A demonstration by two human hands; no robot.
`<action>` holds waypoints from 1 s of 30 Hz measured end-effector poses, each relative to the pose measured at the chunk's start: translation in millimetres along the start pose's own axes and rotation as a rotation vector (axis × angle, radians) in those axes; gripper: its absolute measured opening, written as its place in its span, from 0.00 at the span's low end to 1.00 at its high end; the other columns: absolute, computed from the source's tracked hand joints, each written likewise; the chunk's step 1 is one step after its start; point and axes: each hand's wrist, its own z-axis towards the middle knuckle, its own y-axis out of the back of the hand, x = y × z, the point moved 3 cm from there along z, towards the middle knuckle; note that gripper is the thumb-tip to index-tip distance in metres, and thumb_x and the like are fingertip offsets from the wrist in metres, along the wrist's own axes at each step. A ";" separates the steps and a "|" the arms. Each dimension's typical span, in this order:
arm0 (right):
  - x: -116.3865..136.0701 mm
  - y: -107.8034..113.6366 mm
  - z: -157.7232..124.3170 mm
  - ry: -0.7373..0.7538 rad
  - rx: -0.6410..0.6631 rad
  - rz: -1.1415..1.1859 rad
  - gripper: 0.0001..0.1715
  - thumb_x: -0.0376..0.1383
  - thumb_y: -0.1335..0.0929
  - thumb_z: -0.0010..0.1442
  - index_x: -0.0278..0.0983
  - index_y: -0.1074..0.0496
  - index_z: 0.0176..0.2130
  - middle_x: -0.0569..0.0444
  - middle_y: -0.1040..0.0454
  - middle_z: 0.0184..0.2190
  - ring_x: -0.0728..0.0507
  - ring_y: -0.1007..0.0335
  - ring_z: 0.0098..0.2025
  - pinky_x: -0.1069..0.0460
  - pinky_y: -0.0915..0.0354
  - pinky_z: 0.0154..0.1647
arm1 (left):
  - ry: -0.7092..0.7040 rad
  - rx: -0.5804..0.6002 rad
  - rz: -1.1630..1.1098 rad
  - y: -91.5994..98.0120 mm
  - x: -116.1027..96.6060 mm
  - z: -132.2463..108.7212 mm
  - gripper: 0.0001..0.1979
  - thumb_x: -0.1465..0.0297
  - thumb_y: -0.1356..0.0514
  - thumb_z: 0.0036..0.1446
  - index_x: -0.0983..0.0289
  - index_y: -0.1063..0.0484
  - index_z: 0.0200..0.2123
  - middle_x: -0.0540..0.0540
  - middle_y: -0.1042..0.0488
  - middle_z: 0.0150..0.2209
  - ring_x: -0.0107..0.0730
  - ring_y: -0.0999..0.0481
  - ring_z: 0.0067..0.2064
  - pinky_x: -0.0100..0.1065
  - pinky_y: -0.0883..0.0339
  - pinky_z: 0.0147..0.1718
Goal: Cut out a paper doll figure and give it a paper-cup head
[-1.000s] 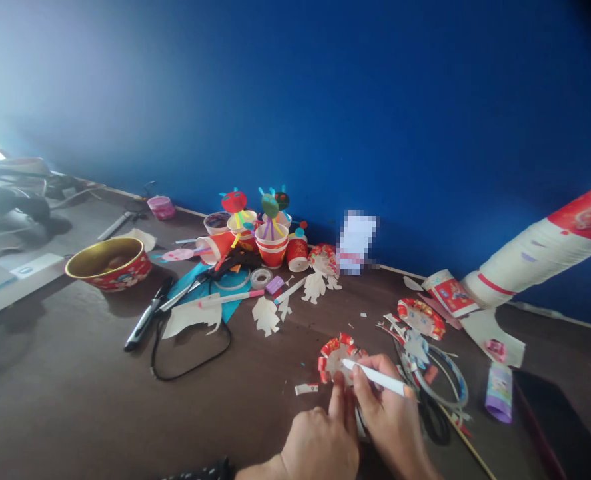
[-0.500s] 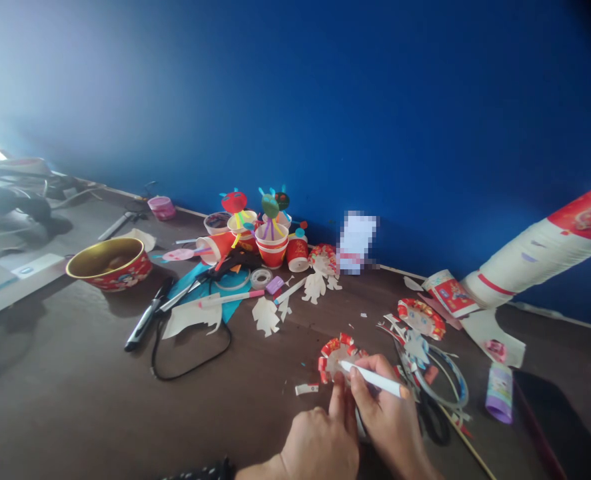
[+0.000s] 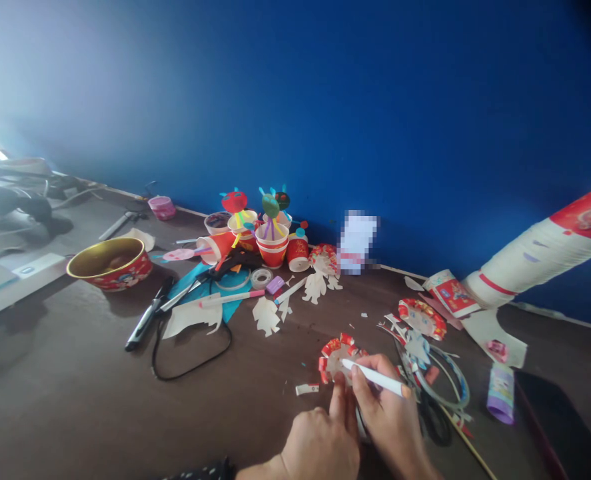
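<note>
Near the front of the dark table lies a round paper piece [image 3: 336, 361] with a rim of curled red segments. My left hand [image 3: 324, 433] rests at its near edge, its extended fingertips pressing on the piece. My right hand [image 3: 389, 407] is closed around a white marker [image 3: 382, 380], whose tip points at the middle of the piece. Whether the tip touches the paper is too small to tell. Just left of the piece is a small white-and-red scrap [image 3: 307, 389].
A gold-lined bowl [image 3: 109, 263] stands at the left. Stacked paper cups [image 3: 272, 250] with paper figures are by the blue wall. At the right are a second red-rimmed piece [image 3: 422, 319], a purple glue stick [image 3: 500, 393], a dark phone [image 3: 560, 423] and a long cup stack [image 3: 545, 250].
The marker and my right hand have shifted very slightly to the right. My left hand has stayed almost in place.
</note>
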 end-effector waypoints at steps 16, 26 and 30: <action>1.6 0.8 -0.4 0.005 0.000 -0.019 0.09 0.40 0.39 0.57 0.39 0.37 0.29 0.56 0.27 0.19 0.45 0.30 0.19 0.54 0.35 0.20 | 0.005 0.003 0.007 -2.8 0.6 -0.1 0.24 0.65 0.53 0.58 0.71 0.43 0.55 0.79 0.36 0.48 0.34 0.26 0.22 0.29 0.37 0.15; -4.0 16.3 -2.8 -0.100 -0.183 0.199 0.11 0.43 0.37 0.56 0.38 0.37 0.30 0.53 0.27 0.18 0.45 0.29 0.17 0.54 0.31 0.16 | 0.056 -0.050 -0.008 -11.6 -0.9 0.6 0.24 0.64 0.52 0.56 0.68 0.42 0.55 0.77 0.38 0.51 0.34 0.26 0.23 0.31 0.37 0.17; -3.7 20.0 -4.3 -0.083 -0.173 0.209 0.11 0.43 0.37 0.56 0.39 0.37 0.29 0.55 0.29 0.15 0.44 0.29 0.16 0.54 0.31 0.16 | 0.023 0.007 -0.060 -10.6 0.9 2.6 0.27 0.63 0.53 0.57 0.70 0.46 0.57 0.78 0.41 0.53 0.34 0.26 0.24 0.31 0.37 0.17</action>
